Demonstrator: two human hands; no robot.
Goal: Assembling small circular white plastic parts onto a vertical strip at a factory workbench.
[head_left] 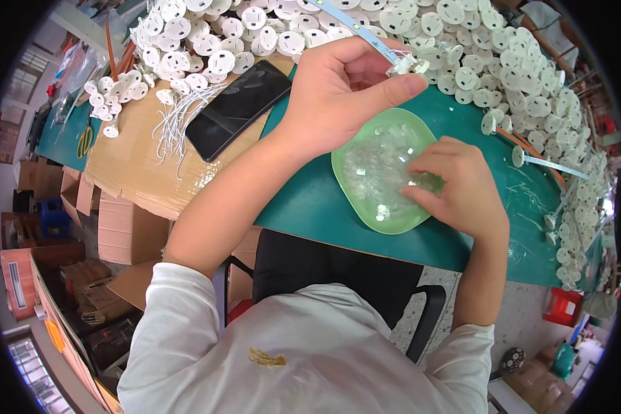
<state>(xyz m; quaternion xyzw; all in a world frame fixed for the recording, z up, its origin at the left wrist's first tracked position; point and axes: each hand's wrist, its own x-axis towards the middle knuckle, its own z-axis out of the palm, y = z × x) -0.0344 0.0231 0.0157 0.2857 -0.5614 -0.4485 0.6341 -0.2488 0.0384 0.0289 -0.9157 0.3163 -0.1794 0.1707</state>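
My left hand is closed on an LED strip, a narrow pale bar that slants up and left out of the grip. At the strip's near end, by my thumb, is a small white fitting with thin white wires. Below it on the table stands a light green bowl of small clear plastic pieces. Over the bowl's right side is my right hand, its thumb and forefinger curved and apart, pointing at the pieces. I see nothing between those fingertips.
Many white round discs are heaped along the far and right sides of the green table. A dark phone and a bundle of white wires lie on cardboard at left. Yellow-handled scissors lie farther left.
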